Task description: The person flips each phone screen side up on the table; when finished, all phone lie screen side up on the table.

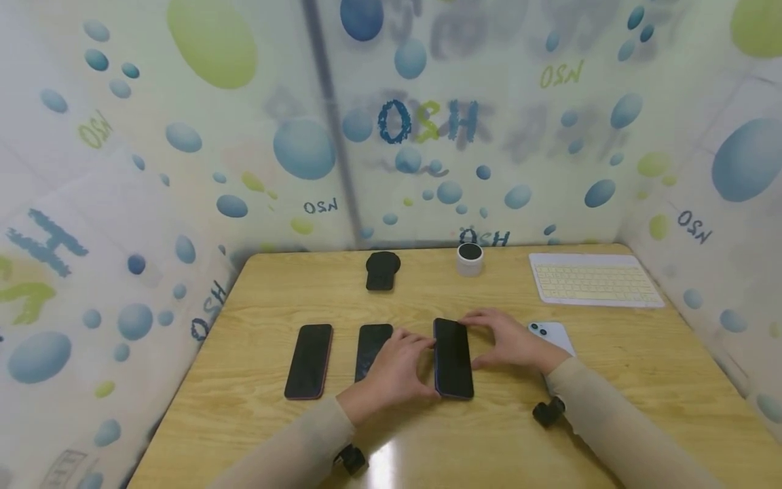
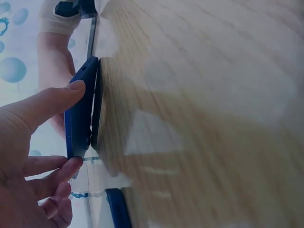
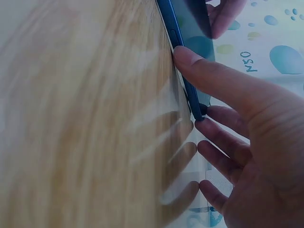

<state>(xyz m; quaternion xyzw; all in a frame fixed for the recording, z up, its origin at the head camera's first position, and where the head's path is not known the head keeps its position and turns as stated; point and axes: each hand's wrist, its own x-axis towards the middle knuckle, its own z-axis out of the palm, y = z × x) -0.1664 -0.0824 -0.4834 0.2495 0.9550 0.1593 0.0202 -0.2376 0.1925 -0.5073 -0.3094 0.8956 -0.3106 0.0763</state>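
Observation:
A dark-screened smartphone (image 1: pixel 453 360) with a blue frame lies between both hands, screen up, close over the wooden table (image 1: pixel 403 441). My left hand (image 1: pixel 398 367) holds it by the left side, thumb at the near corner and fingertips higher along the edge. In the left wrist view, the blue edge of the smartphone (image 2: pixel 81 111) sits between thumb and fingers. My right hand (image 1: pixel 510 343) holds the far right part, thumb on the long side and fingers at the top corner. The right wrist view shows that thumb (image 3: pixel 187 56) against the phone's blue edge.
Left of the hands lie a red-edged phone (image 1: pixel 308 361) and a dark phone (image 1: pixel 371 343) partly behind the left hand. A white phone (image 1: pixel 552 334) sits partly under the right forearm. Farther back are a black stand-like object (image 1: pixel 381 272), a white cylinder (image 1: pixel 470 260) and a white keyboard (image 1: pixel 595 280).

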